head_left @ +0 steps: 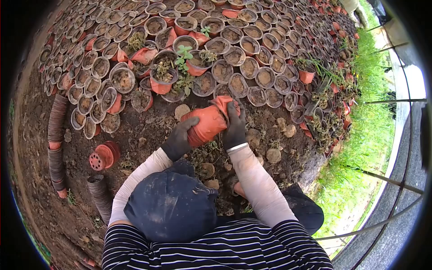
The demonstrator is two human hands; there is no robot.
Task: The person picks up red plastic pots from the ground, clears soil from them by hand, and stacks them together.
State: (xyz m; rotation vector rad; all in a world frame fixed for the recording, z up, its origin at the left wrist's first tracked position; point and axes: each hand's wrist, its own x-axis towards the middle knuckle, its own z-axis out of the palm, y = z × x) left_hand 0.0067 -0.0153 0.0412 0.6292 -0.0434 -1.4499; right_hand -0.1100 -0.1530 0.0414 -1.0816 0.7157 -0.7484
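Observation:
My left hand (179, 138), in a dark glove, is wrapped round the near side of a stack of red plastic pots (206, 125), its thumb along the upper side. The stack lies tilted in front of my knees, its layered rims facing down and left. At the stack's far right end, my right hand (235, 127), gloved too, grips a crumpled red pot (222, 103) with fingers curled over its torn edge. The crumpled pot overlaps the stack's end in this view. Some right fingers are hidden behind it. Clods of soil (273, 155) lie just below both hands.
Rows of soil-filled pots (249, 67) cover the ground ahead, some with wilted plants and one with a green seedling (183, 57). Left are a short red pot stack (103, 156) and long nested pot stacks (57, 130). Grass (366, 130) and a metal frame border the right.

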